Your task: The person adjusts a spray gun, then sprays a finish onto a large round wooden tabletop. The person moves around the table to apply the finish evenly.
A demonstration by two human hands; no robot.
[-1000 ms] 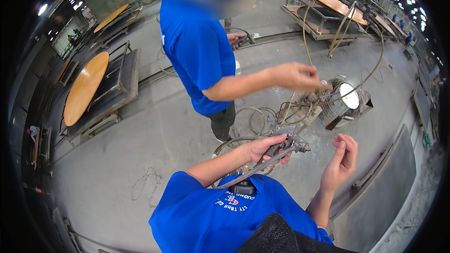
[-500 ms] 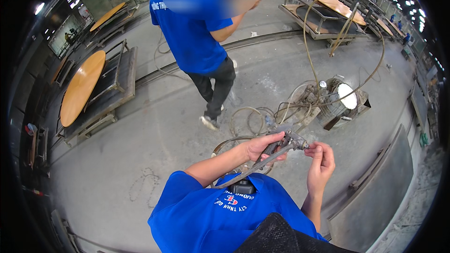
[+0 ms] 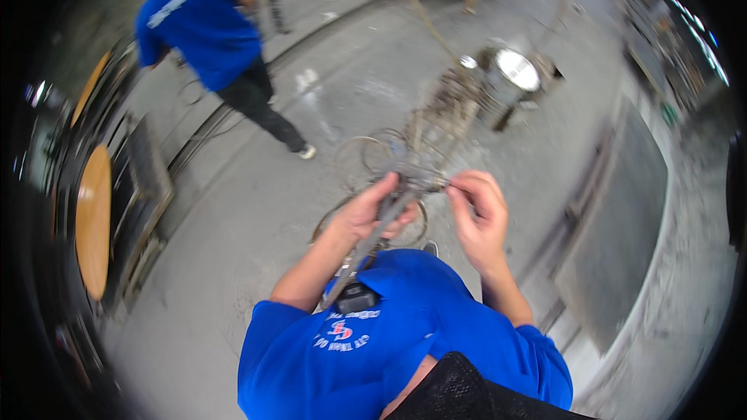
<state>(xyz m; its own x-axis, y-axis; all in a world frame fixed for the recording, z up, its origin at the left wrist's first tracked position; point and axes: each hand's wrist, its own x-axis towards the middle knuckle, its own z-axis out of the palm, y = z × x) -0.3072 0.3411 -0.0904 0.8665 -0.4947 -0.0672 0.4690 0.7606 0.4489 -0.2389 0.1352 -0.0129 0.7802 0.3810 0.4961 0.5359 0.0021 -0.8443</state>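
My left hand (image 3: 367, 212) is wrapped round the grip of a grey metal spray gun (image 3: 418, 179), held in front of my chest. A grey hose (image 3: 383, 227) runs from the gun down toward my body, past a small black box (image 3: 357, 298) at my chest. My right hand (image 3: 480, 208) has thumb and fingertips pinched on the small fitting at the gun's right end. Motion blur hides the fitting's detail.
Coiled hoses (image 3: 372, 154) lie on the floor ahead, beside a round metal bucket (image 3: 502, 93) with a bright white top. A large grey panel (image 3: 615, 225) leans at right. An oval wooden top (image 3: 94, 222) stands at left. A co-worker in blue (image 3: 204, 19) walks at upper left.
My view has swung, so the bucket and hoses sit further left. The co-worker is farther off to the left, and another person shows behind. Both my hands keep their hold on the spray gun.
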